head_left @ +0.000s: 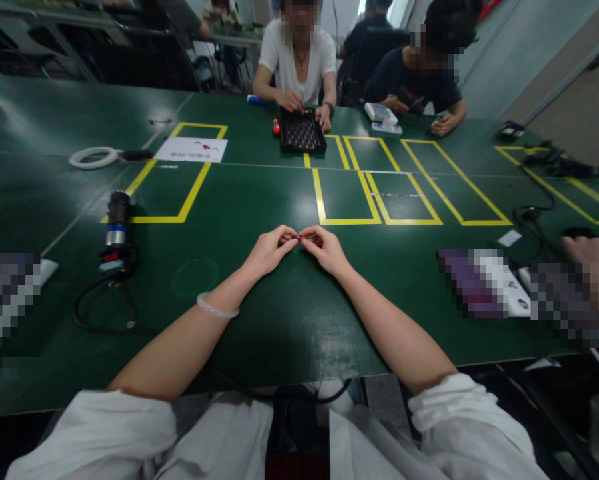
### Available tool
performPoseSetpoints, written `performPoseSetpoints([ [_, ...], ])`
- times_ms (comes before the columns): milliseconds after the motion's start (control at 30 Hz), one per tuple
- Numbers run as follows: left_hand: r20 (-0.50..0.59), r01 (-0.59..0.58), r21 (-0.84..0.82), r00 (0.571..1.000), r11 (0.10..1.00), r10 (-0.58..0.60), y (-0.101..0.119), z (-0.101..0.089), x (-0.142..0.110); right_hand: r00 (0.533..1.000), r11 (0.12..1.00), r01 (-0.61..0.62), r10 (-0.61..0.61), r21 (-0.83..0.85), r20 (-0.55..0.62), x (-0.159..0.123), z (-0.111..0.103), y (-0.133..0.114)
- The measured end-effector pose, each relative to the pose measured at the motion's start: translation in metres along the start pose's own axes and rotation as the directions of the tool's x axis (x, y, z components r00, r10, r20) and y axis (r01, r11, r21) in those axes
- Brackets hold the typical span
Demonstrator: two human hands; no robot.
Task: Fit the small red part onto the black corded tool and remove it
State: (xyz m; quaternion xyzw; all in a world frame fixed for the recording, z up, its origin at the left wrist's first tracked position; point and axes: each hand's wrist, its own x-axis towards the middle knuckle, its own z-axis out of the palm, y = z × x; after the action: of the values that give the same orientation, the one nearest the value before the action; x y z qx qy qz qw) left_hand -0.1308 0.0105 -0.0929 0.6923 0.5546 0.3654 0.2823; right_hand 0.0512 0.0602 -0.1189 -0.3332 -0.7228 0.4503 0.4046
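My left hand (272,249) and my right hand (328,249) meet over the middle of the green table (259,333), fingertips almost touching. Between them is a small red and dark piece (299,238), pinched from both sides by thumbs and fingers. It is too small and too covered by fingers for me to tell its kind. Both hands are closed on it, with the wrists angled inward. A pale bangle (217,307) circles my left wrist.
A black cylindrical device (118,223) with a cable stands left; a white cable coil (93,157) and a paper sheet (192,149) lie beyond. Across the table, a person works over a black tray (303,133). Another person's hand (592,267) is at right, near pixelated items.
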Motion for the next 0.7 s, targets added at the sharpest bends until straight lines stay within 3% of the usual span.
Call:
performPoseSetpoints([
  [333,0.004,-0.068,-0.007,0.998,0.998,0.068,0.0036,0.0000,-0.0028,1.000,0.997,-0.029,0.029,0.068,-0.008,0.0017,-0.0012,0.0034],
  [533,-0.026,-0.002,-0.016,1.000,1.000,0.002,0.0004,0.0000,-0.0016,0.999,0.986,-0.040,0.036,0.163,0.026,0.0009,0.0017,0.0049],
  [700,-0.014,0.082,-0.104,0.996,0.991,-0.084,-0.0040,0.0015,0.0006,0.999,0.998,0.032,-0.034,0.047,0.039,-0.0012,0.0030,0.0042],
])
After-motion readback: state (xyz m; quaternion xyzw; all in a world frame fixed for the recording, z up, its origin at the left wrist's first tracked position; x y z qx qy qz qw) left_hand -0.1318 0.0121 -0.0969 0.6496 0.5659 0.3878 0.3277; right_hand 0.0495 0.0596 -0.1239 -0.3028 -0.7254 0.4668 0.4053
